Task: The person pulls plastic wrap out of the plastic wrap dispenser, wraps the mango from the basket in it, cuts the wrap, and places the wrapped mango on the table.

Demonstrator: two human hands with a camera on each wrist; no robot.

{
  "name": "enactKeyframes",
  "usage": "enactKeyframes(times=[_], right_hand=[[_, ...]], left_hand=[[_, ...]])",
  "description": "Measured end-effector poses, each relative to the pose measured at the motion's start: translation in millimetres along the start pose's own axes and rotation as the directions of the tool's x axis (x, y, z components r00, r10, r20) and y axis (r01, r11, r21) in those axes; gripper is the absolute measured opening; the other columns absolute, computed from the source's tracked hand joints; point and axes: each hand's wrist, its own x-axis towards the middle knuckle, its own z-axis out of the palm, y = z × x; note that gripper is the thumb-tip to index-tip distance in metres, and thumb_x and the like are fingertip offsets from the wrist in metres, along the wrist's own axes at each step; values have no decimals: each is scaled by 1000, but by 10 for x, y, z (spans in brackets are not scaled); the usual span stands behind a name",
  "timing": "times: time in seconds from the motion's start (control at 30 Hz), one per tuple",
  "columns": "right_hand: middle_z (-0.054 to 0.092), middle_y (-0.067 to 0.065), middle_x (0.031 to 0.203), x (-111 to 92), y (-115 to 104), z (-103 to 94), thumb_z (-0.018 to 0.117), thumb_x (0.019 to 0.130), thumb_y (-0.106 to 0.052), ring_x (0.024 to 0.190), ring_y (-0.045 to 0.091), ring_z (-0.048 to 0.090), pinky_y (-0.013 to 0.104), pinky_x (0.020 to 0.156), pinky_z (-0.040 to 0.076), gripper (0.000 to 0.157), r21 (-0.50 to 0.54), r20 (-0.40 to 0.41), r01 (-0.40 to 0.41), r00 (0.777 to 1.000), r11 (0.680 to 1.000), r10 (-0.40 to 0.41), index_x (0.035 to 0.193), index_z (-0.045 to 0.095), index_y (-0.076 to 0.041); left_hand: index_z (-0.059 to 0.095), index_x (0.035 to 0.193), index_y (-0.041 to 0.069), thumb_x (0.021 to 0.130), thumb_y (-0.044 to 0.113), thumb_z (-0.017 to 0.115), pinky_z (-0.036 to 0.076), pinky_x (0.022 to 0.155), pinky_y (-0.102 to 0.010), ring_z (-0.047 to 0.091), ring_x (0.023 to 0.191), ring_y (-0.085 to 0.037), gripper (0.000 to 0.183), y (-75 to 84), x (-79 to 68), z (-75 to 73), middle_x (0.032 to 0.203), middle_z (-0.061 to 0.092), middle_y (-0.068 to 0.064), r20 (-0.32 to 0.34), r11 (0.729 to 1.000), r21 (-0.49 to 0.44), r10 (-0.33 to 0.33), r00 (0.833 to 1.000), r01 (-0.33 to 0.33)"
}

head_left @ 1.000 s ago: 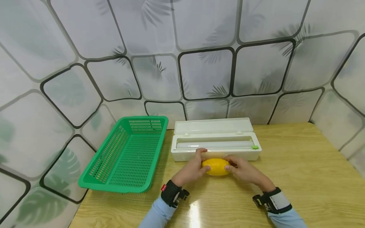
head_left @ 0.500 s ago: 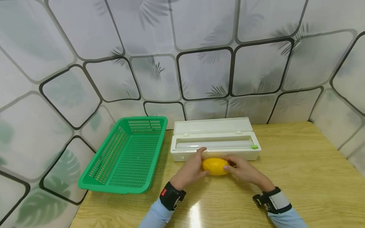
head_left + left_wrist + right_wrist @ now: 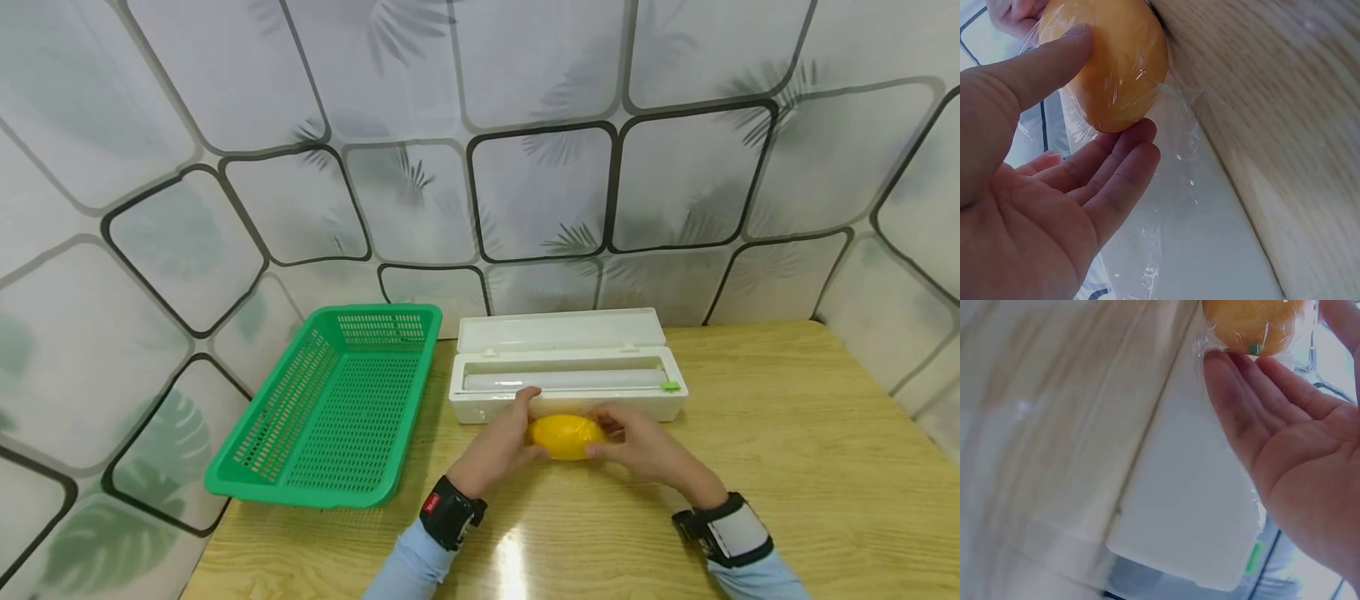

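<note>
A yellow oval fruit [image 3: 567,437], loosely covered in clear cling film [image 3: 1182,131], is held between both hands in front of a white cling film dispenser [image 3: 480,410]. My left hand [image 3: 495,448] grips its left end, thumb on one side and curled fingers against the other, as the left wrist view shows. At the opposite end, my right hand [image 3: 647,448] holds the fruit with its fingertips at the film. A small green spot shows on that end in the right wrist view. The dispenser's lid [image 3: 558,332] stands raised, and a white roll [image 3: 562,380] lies inside.
A green plastic basket [image 3: 405,454] stands to the left on the wooden table [image 3: 787,433]. Behind the table hangs a patterned curtain-like backdrop [image 3: 540,200]. A small green slider [image 3: 671,387] sits at the dispenser's right end.
The fruit has shifted very slightly left and turned a little between the hands. The left thumb has slid down toward its lower edge, and the right thumb has moved slightly lower. Basket and dispenser stay put.
</note>
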Motion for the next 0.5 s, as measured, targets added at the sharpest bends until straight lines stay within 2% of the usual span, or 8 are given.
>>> enactKeyframes(times=[0.17, 0.33, 0.5], right_hand=[[67, 9, 112, -3, -20, 10, 83, 81, -17, 98, 24, 63, 44, 84, 54, 42, -98, -26, 61, 998, 993, -64, 116, 66, -2], [68, 8, 109, -5, -25, 30, 79, 84, -13, 91, 17, 62, 34, 78, 55, 37, -100, -37, 51, 998, 994, -55, 117, 67, -1], [68, 4, 101, -3, -6, 32, 75, 87, -14, 85, 13, 58, 28, 73, 53, 32, -123, -39, 39, 998, 992, -44, 115, 68, 0]], left_hand=[[29, 145, 5, 82, 15, 83, 51, 91, -28, 60, 97, -16, 84, -7, 0, 0, 108, 63, -10, -3, 1000, -7, 0, 1000, 0], [30, 144, 4, 83, 13, 82, 51, 92, -29, 61, 100, -16, 81, -34, 8, 17, 112, 66, -13, -21, 998, -60, -16, 1000, 15], [32, 140, 5, 83, 11, 80, 51, 87, -27, 62, 95, -13, 75, -58, 14, 28, 114, 69, -13, -23, 984, -171, -64, 998, 59]])
